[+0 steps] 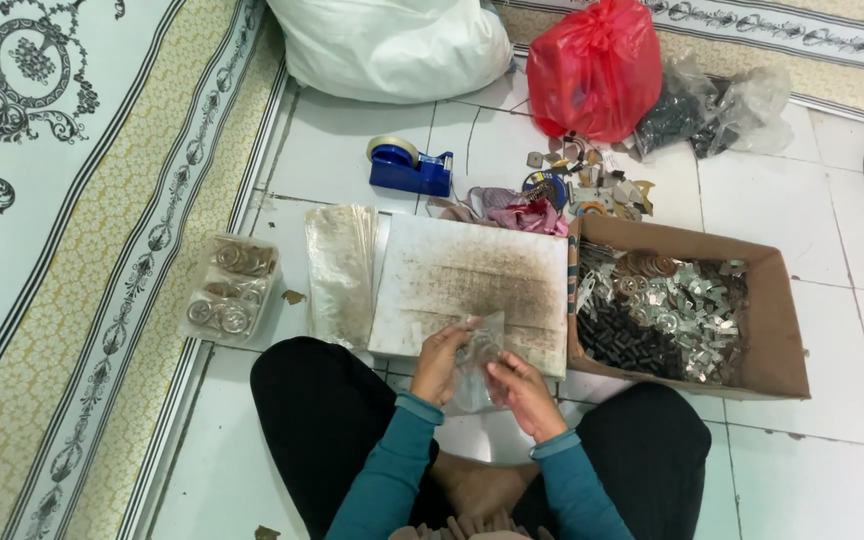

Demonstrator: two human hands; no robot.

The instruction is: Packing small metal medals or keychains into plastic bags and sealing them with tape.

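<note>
I sit cross-legged on a white tiled floor. My left hand (442, 362) and my right hand (522, 390) both grip a small clear plastic bag (479, 355) that holds metal rings. The bag hangs over the near edge of a stained white board (472, 275) lying flat in front of me. Just right of the board stands a cardboard box (782, 320) full of small metal washers, plates and dark parts.
A stack of clear bags (340, 270) lies left of the board, and filled bags of rings (230, 290) further left. A blue tape dispenser (409, 166), a red bag (597, 65), a white sack (392, 45) and loose scraps (592, 185) sit behind. A patterned rug (62, 200) borders the left.
</note>
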